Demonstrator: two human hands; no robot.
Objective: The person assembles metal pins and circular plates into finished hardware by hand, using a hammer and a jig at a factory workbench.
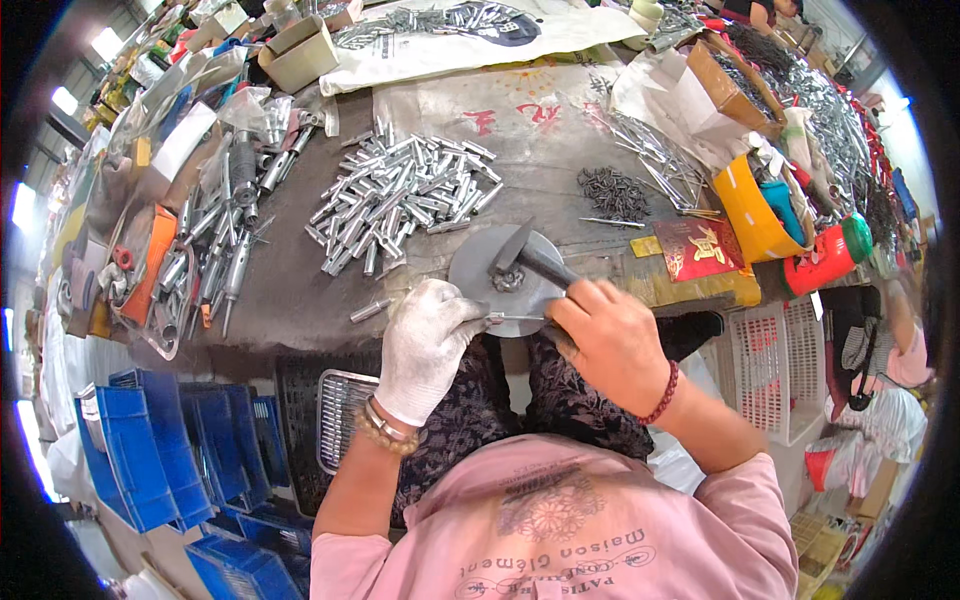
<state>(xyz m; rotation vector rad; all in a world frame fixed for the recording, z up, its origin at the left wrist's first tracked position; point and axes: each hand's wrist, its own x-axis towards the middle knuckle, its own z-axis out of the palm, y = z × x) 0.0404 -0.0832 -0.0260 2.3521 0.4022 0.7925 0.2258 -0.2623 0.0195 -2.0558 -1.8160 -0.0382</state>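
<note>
My left hand (430, 345), in a white glove, pinches a small silver metal sleeve (495, 318) in front of a round grey metal disc (468, 268). From the right end of the sleeve a thin metal rod (528, 318) runs to the bare fingertips of my right hand (618, 338). That hand is also closed around the handle of a small dark hammer (545, 266), whose head lies over the disc. Under the hammer head sits a small clump of metal pieces (509, 279), partly covered. A single silver sleeve (371, 310) lies left of my gloved fingers.
Beyond my hands lie a heap of silver sleeves (400, 195) and a smaller pile of dark small parts (612, 193). Thin rods (655, 160) lie farther right, near a red envelope (700, 250) and a red-green canister (828, 255). Blue bins (135, 455) stand below left.
</note>
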